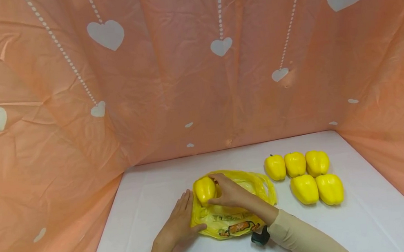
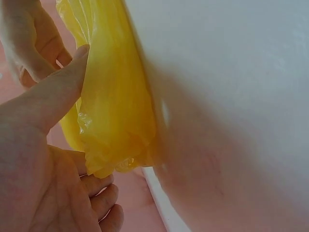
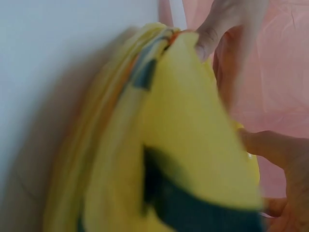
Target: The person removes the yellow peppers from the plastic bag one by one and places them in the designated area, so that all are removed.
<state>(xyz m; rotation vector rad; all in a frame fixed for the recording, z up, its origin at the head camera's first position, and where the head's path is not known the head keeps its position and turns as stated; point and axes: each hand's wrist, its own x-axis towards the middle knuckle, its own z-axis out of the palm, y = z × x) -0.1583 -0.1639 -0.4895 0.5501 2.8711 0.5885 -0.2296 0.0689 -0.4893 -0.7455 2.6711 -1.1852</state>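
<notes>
In the head view a yellow bell pepper [image 1: 205, 190] sits in the fingers of my right hand [image 1: 227, 192], over the left part of a yellow plastic bag [image 1: 230, 217]. The bag lies on the table, with dark print and an orange picture on its near side. My left hand [image 1: 180, 218] rests along the bag's left edge, fingers stretched forward and thumb at the near side. The left wrist view shows that thumb [image 2: 67, 87] against the bag's crumpled side [image 2: 118, 101]. From the right wrist the bag [image 3: 198, 121] hides most of the pepper.
Several more yellow bell peppers [image 1: 304, 189] stand in two rows to the right of the bag. White covering lies over the table [image 1: 367, 223]. Orange cloth [image 1: 197, 81] with white hearts hangs behind and at both sides.
</notes>
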